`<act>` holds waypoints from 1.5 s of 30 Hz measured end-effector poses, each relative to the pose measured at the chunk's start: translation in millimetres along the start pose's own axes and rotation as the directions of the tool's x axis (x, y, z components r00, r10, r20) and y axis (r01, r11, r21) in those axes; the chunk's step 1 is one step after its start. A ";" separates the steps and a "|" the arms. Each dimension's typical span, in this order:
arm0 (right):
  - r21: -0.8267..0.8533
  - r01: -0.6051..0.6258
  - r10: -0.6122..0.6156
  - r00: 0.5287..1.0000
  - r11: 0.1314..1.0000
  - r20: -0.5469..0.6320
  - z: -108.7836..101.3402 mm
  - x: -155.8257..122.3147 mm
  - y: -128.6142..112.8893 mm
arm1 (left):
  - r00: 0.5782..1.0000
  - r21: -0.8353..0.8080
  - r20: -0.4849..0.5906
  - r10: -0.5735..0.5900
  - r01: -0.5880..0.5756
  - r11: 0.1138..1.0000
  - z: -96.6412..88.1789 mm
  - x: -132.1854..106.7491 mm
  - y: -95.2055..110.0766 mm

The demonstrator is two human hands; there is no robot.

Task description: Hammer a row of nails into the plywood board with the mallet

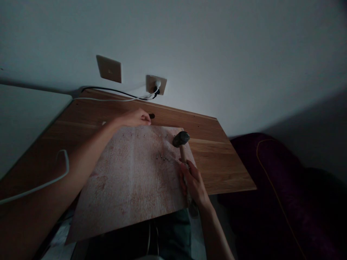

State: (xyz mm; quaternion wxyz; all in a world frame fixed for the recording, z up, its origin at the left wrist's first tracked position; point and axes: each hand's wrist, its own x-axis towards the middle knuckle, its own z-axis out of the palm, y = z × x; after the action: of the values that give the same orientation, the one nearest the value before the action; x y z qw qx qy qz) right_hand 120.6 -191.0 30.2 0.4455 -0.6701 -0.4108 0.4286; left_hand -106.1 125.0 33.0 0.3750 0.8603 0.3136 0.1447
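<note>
My right hand point(193, 182) is closed round the wooden handle of a hammer point(181, 141), whose dark head hangs just above the far right part of a pale, reddish-stained board point(130, 180). The board lies on a wooden desk point(211, 151) and sticks out over its near edge. A few loose nails point(163, 156) lie on the board just left of the hammer handle. My left hand point(137, 117) reaches to the board's far edge, fingers curled and pinched at a small dark thing point(152, 116) there; what it is, I cannot make out.
Two wall plates sit above the desk; the right socket point(155, 84) has a plug with black and white cables point(114, 94) running left. A white cable point(54, 173) loops over the desk's left side. A dark purple seat point(284, 187) stands to the right.
</note>
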 end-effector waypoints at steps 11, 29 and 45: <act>0.045 -0.044 0.045 0.999 0.998 -0.006 1.6 -0.3 -1.3 | 0.998 -0.070 0.044 -0.034 0.037 0.997 -13.2 -10.3 15.5; -0.019 -0.033 0.033 0.999 0.999 0.005 -1.6 -0.2 2.7 | 0.994 0.014 -0.036 -0.102 0.103 0.995 -18.1 -10.4 7.0; -0.012 -0.026 0.025 1.000 1.000 -0.013 0.1 0.1 -1.5 | 0.999 0.105 -0.045 0.001 0.003 0.994 11.8 5.1 -12.3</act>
State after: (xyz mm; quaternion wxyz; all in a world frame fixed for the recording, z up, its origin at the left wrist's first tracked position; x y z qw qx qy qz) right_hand 120.3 -190.5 31.6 0.4385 -0.6806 -0.4021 0.4276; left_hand -101.8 128.2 16.0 0.3222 0.8751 0.3296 0.1473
